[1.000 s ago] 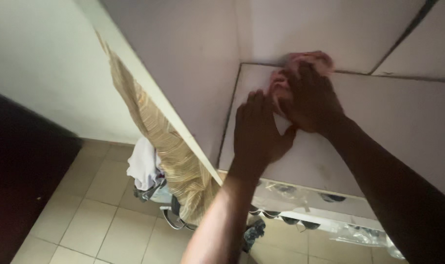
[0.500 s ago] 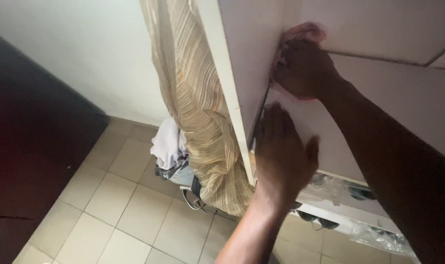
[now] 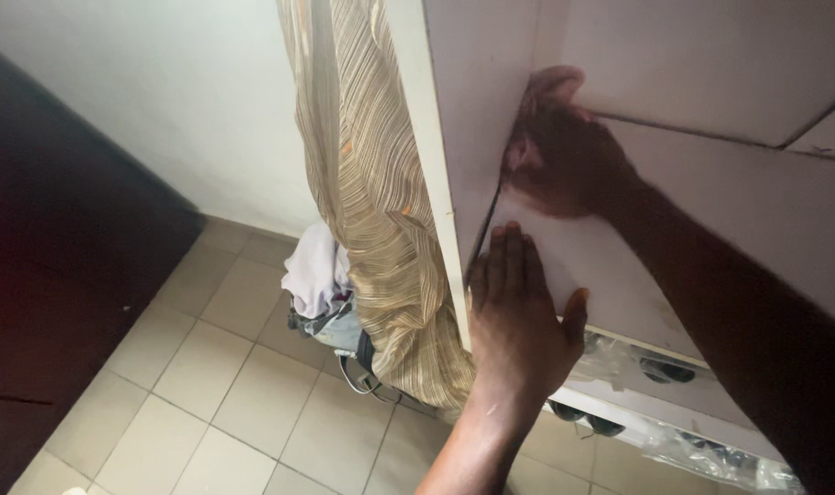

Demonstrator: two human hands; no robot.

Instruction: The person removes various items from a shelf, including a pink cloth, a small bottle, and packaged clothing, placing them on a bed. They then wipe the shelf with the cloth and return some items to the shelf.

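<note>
My right hand point(image 3: 569, 156) presses a crumpled pink cloth point(image 3: 544, 84) into the back left corner of a white shelf point(image 3: 711, 229), where the shelf meets the cabinet's side wall; the hand covers most of the cloth. My left hand point(image 3: 518, 316) lies flat, fingers together, on the front left part of the same shelf, close to the white side panel point(image 3: 422, 137). It holds nothing.
A beige striped fabric point(image 3: 381, 229) hangs down the outside of the side panel. Below it a heap of clothes and a bag point(image 3: 326, 293) sits on the tiled floor point(image 3: 207, 385). A lower shelf holds shoes under clear plastic point(image 3: 674, 403). A dark door point(image 3: 51, 257) stands at left.
The view swung left and down. My right hand pushed the pink cloth further into the shelf corner. My left hand slid toward the shelf's front edge and closed its fingers together.
</note>
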